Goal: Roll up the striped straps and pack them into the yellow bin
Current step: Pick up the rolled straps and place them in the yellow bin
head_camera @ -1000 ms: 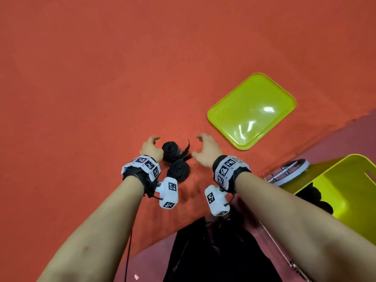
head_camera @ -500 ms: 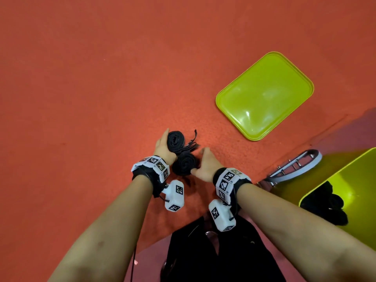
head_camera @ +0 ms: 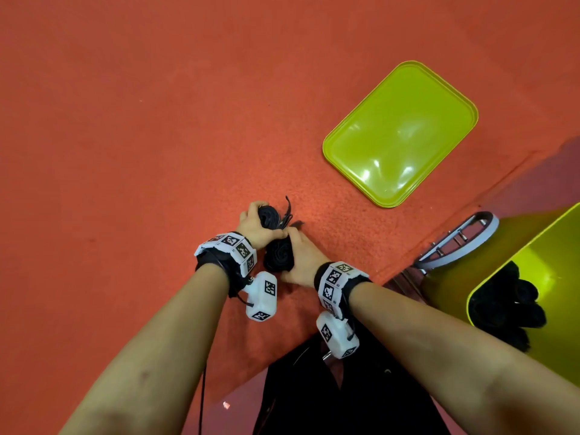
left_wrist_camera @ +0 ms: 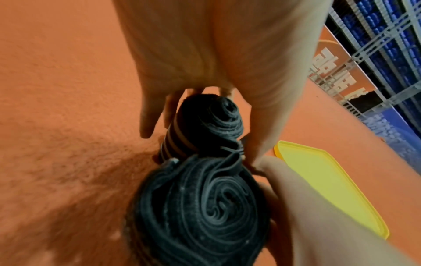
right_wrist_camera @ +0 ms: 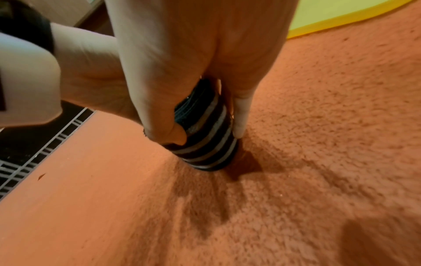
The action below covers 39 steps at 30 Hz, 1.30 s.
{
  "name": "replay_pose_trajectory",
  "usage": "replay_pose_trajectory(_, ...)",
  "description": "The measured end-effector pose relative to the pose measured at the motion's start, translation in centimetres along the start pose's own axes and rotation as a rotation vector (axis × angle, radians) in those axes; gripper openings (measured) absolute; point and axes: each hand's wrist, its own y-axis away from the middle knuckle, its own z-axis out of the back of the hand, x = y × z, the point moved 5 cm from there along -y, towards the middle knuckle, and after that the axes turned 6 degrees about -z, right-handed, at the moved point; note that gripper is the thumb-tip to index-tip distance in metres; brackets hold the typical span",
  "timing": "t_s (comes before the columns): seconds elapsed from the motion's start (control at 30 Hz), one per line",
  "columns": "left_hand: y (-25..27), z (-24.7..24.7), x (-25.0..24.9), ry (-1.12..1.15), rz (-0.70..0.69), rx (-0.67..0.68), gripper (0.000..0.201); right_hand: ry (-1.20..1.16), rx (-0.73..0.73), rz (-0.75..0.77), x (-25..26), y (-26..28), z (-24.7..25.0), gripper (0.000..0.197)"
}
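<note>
Two rolled black straps with pale stripes stand side by side on the red carpet. My left hand [head_camera: 255,222] grips the far roll [head_camera: 270,216], fingers behind it and thumb in front; the left wrist view shows its coiled end [left_wrist_camera: 212,122]. My right hand [head_camera: 299,252] grips the near roll [head_camera: 279,258], whose striped side [right_wrist_camera: 206,144] sits between thumb and fingers in the right wrist view. A loose strap end sticks out between the rolls. The yellow bin [head_camera: 533,255] stands at the right, with rolled straps [head_camera: 508,306] inside.
A flat yellow lid [head_camera: 400,133] lies on the carpet beyond the hands to the right. A grey and metal frame [head_camera: 458,243] sits between the carpet edge and the bin. Black fabric [head_camera: 345,390] lies below my wrists.
Both hands, open on either side of the two rolls a second ago, have closed in and taken hold of one roll each. The rolls now press together.
</note>
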Motion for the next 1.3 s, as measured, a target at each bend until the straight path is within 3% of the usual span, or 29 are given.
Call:
replay_pose_trajectory(0.2, -0.2, 0.2, -0.9, -0.211, -0.018, -0.075, 0.058, 0.107, 0.025, -0.051, -0.2, -0.6, 0.3, 0.098)
replay_pose_trajectory(0.47, 0.4, -0.6, -2.0, -0.533, -0.223, 0.019, 0.053, 0.177, -0.083, -0.084, -0.4, -0.4, 1.5, 0.072)
replay_pose_trajectory(0.6, -0.1, 0.0, -1.9, -0.540, -0.169, 0.020, 0.039, 0.141, -0.130, -0.090, -1.0, 0.0, 2.2, 0.072)
replay_pose_trajectory(0.87, -0.3, -0.3, -1.6, -0.464, -0.150, 0.027, 0.075, 0.083, -0.318, -0.222, -2.8, 0.3, 5.6, 0.072)
replay_pose_trajectory(1.0, -0.9, -0.6, -0.9, -0.504, -0.120, 0.156, 0.108, 0.326, -0.306, -0.215, -2.2, 0.1, 6.0, 0.082)
replay_pose_trajectory(1.1, -1.0, -0.5, -1.3, -0.568, -0.129, 0.168, 0.094, 0.370, -0.231, -0.227, -2.3, -0.3, 5.5, 0.086)
replay_pose_trajectory(1.3, -0.2, -0.6, -2.7, -0.507, -0.091, 0.094, 0.081, 0.143, -0.174, -0.258, -2.9, -0.2, 6.2, 0.063)
